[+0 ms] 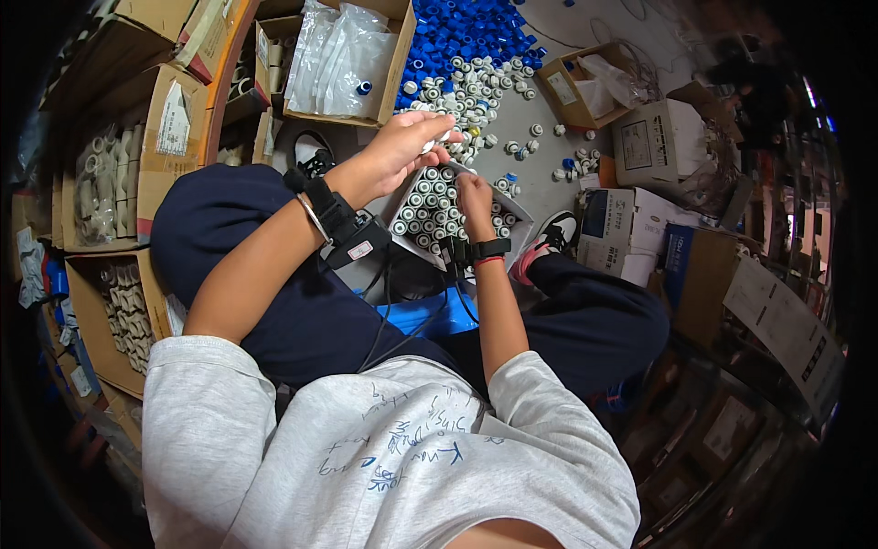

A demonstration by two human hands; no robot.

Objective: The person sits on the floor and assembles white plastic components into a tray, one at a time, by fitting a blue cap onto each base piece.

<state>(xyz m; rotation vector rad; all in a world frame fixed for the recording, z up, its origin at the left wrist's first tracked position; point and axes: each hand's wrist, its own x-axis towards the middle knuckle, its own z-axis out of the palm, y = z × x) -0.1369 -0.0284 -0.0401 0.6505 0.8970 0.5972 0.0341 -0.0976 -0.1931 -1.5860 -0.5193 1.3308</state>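
My left hand (408, 145) is held over the far left edge of a small open carton (523, 209), with white plastic fittings (429, 146) gripped in its curled fingers. Inside the carton, white ring-shaped fittings (426, 200) with dark centres stand packed in rows. My right hand (475, 195) is at the carton's middle, its fingertips at a raised grey-white flap or divider edge (461, 167); whether they pinch it or a fitting cannot be told. Beyond the hands lies a loose pile of white fittings (504, 86) on the grey floor, some with blue parts.
Blue plastic caps (439, 34) are heaped farther off. A carton of clear bags (408, 62) stands far left of them, and another open carton (559, 89) to the right. Shelves with boxed pipe fittings (123, 309) line the left; white cartons (617, 230) stand right of my shoe (557, 237).
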